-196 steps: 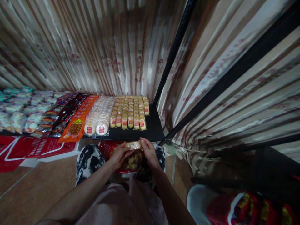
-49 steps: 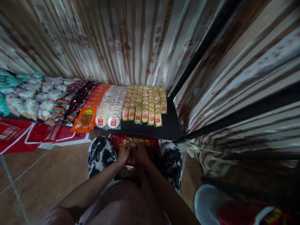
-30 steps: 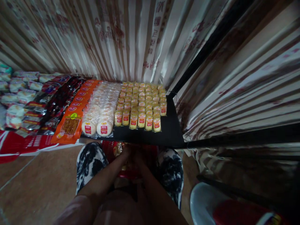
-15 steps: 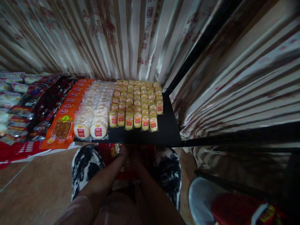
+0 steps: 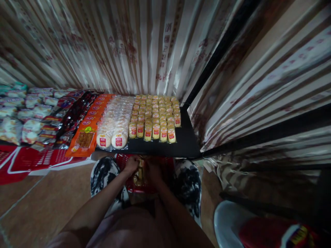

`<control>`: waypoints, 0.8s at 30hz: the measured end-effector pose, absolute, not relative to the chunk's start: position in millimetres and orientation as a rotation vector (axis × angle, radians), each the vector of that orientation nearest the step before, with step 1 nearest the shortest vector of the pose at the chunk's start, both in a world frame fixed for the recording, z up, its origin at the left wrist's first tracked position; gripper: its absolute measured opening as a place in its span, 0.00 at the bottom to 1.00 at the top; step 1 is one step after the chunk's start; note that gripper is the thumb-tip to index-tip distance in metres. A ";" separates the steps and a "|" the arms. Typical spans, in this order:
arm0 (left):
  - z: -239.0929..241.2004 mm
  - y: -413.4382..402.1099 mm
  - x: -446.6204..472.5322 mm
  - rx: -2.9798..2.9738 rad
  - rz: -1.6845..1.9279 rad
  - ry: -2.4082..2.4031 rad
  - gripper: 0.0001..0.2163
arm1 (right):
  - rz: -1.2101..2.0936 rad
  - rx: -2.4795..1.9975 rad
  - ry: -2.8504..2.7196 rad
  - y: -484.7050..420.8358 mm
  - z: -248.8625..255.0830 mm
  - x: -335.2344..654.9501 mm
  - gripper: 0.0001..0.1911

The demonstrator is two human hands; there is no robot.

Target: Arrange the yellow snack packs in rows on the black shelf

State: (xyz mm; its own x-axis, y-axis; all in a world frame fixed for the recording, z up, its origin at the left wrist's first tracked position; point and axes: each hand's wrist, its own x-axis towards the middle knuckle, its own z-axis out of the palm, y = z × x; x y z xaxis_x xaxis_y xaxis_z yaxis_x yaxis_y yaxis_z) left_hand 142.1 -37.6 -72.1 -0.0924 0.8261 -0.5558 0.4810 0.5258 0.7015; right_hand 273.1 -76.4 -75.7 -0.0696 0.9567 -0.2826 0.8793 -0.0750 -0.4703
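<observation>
Between my knees, just below the front edge of a black shelf [image 5: 160, 148], sits a red plastic basket [image 5: 133, 189] with gold-wrapped snack packets [image 5: 139, 177] in it. My left hand [image 5: 132, 164] is at the basket's left side, fingers closed on a gold-wrapped packet [image 5: 141, 162]. Deeper in shadow, my right hand [image 5: 154, 173] reaches into the basket; its fingers are dark and cannot be made out. On the shelf above, yellow-wrapped cakes [image 5: 155, 131] with red labels stand in rows.
Left of the cakes lie round white crackers [image 5: 119, 140], an orange snack bag [image 5: 82, 143], dark red packets [image 5: 66, 132] and white packets [image 5: 32, 129]. Red baskets [image 5: 51, 156] stand below left. A grey-white basin [image 5: 224, 220] is at lower right; a pleated curtain [image 5: 144, 44] hangs behind.
The view has shifted, with more of the shelf's left side showing. My left hand has risen and moved away from the right hand, and gold packets show between them.
</observation>
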 end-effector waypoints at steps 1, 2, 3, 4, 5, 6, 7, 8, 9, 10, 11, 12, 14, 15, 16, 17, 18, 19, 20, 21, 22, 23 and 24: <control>-66.4 -39.5 141.3 1.110 0.440 1.718 0.10 | 0.831 -2.027 -2.045 -78.8 -71.3 273.6 0.24; -60.8 -41.4 141.1 1.117 0.458 1.697 0.09 | 0.834 -2.013 -2.048 -81.5 -67.0 274.4 0.23; -55.2 -43.4 141.5 1.124 0.472 1.679 0.08 | 0.844 -1.994 -2.049 -84.3 -62.7 275.5 0.22; -49.6 -45.4 142.3 1.132 0.484 1.666 0.08 | 0.858 -1.972 -2.045 -87.3 -58.3 277.0 0.21; -43.9 -47.5 143.5 1.138 0.498 1.651 0.07 | 0.870 -1.949 -2.038 -90.4 -53.5 278.9 0.20; -38.1 -49.6 145.1 1.138 0.516 1.627 0.07 | 0.871 -1.931 -2.027 -93.6 -48.6 281.2 0.20; -32.0 -51.7 146.8 1.129 0.537 1.597 0.08 | 0.858 -1.918 -2.013 -96.8 -43.4 283.8 0.20; -25.7 -53.8 148.7 1.115 0.562 1.561 0.08 | 0.835 -1.911 -1.999 -99.9 -38.2 286.8 0.20; -19.2 -56.0 150.8 1.099 0.592 1.521 0.08 | 0.805 -1.907 -1.982 -102.9 -33.2 290.0 0.20; -12.6 -58.0 153.0 1.083 0.629 1.482 0.08 | 0.767 -1.903 -1.962 -105.8 -28.4 293.4 0.20; -5.8 -60.0 155.4 1.071 0.668 1.445 0.08 | 0.718 -1.890 -1.941 -108.3 -24.1 296.9 0.19; 0.9 -61.7 158.0 1.067 0.708 1.412 0.08 | 0.661 -1.863 -1.919 -110.5 -20.3 300.5 0.19; 13.9 -64.0 164.1 1.069 0.790 1.348 0.09 | 0.541 -1.781 -1.879 -113.5 -13.8 307.5 0.17; 19.8 -64.3 167.8 1.068 0.824 1.321 0.09 | 0.489 -1.745 -1.859 -114.2 -11.0 311.1 0.17; 25.0 -64.0 172.1 1.065 0.855 1.299 0.09 | 0.446 -1.720 -1.836 -114.3 -8.1 314.6 0.17; 29.6 -63.2 177.1 1.060 0.885 1.279 0.09 | 0.411 -1.706 -1.811 -113.8 -5.1 318.3 0.17; 33.5 -61.8 182.7 1.056 0.915 1.258 0.09 | 0.379 -1.705 -1.779 -112.7 -1.8 322.0 0.18; 36.8 -60.0 189.0 1.053 0.945 1.235 0.09 | 0.349 -1.713 -1.738 -111.1 1.7 326.0 0.19; 39.6 -58.0 195.8 1.056 0.975 1.206 0.09 | 0.321 -1.725 -1.693 -108.9 5.5 330.2 0.20; 42.2 -56.0 203.1 1.069 1.005 1.174 0.09 | 0.297 -1.739 -1.646 -106.1 9.4 334.7 0.21; 44.8 -54.1 210.7 1.094 1.030 1.142 0.09 | 0.280 -1.753 -1.604 -102.8 13.2 339.6 0.21; 47.7 -52.4 218.5 1.133 1.048 1.112 0.08 | 0.266 -1.771 -1.563 -99.0 16.8 344.8 0.22; 51.1 -50.9 226.4 1.181 1.057 1.093 0.08 | 0.258 -1.791 -1.518 -94.8 19.9 350.3 0.22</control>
